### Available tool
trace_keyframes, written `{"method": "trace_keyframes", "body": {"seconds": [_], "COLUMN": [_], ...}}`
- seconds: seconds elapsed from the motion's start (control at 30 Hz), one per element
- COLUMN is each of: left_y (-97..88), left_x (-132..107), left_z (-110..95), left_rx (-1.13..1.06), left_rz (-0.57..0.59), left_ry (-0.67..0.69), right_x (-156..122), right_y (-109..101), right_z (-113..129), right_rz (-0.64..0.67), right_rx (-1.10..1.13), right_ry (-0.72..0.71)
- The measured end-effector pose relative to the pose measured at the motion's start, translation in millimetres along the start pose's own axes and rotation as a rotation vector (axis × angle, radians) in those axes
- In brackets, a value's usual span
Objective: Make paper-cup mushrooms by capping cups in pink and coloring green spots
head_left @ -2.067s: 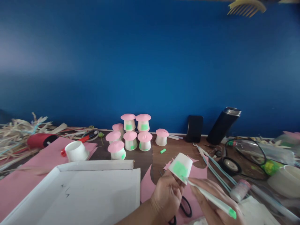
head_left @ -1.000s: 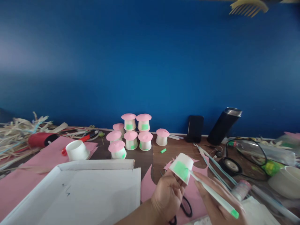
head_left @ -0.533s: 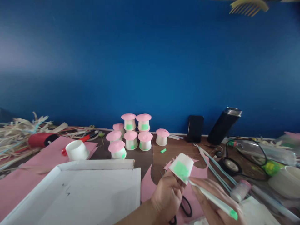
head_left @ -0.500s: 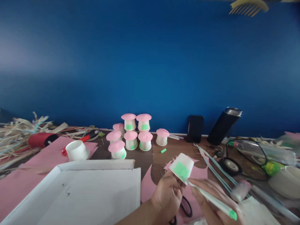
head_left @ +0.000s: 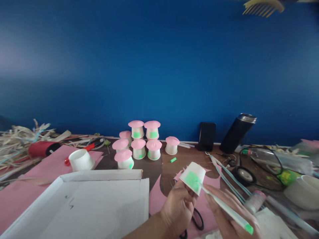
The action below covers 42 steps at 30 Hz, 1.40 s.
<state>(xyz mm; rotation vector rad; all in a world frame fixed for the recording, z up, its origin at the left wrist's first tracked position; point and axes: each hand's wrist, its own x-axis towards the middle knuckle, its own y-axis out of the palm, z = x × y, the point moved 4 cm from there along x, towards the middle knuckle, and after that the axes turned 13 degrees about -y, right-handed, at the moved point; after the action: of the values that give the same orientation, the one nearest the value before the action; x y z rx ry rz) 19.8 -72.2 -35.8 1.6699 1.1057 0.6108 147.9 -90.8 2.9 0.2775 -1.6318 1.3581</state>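
Observation:
My left hand (head_left: 178, 207) is closed round a small white paper cup (head_left: 193, 176) held upside down and tilted, with a green patch on its side. My right hand (head_left: 230, 217) grips a pale marker with a green end (head_left: 225, 209); its tip touches the green patch on the cup. Both hands hover low over pink paper scraps (head_left: 211, 182) at the front of the table. Black scissors (head_left: 198, 219) lie just under my hands.
Several pink-topped cup mushrooms (head_left: 139, 142) stand at the back centre. A white cardboard tray (head_left: 104, 176) fills the front left, a plain cup (head_left: 81, 160) on pink paper behind it. A phone (head_left: 206, 136), black flask (head_left: 236, 132), cables, straws and a bowl (head_left: 305, 191) lie right.
The marker tip has moved slightly back and forth over the cup's green patch. The cup and my left hand have stayed almost still.

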Motion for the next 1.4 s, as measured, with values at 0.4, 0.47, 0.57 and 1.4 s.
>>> {"method": "trace_keyframes", "body": {"seconds": [0.4,0.47,0.57,1.4], "left_y": [1.6,1.6,2.9,-0.3], "left_x": [-0.8,-0.9,-1.3,-1.4], "left_z": [-0.1,-0.2,-0.9,2.1], "left_rx": [-0.006,-0.002,0.000,0.014], "left_rz": [0.001,-0.009,-0.004,-0.036], "left_ry": [0.003,-0.001,0.003,-0.015], "right_x": [5.1,3.2,2.4,2.1], "right_y": [1.5,3.1,3.1,2.8], "right_z": [3.2,3.3,3.4,1.2], "right_rz": [0.035,0.068,0.053,0.030], "right_rx": [0.035,0.065,0.050,0.022], "right_ry": [-0.012,-0.008,-0.006,0.017]}}
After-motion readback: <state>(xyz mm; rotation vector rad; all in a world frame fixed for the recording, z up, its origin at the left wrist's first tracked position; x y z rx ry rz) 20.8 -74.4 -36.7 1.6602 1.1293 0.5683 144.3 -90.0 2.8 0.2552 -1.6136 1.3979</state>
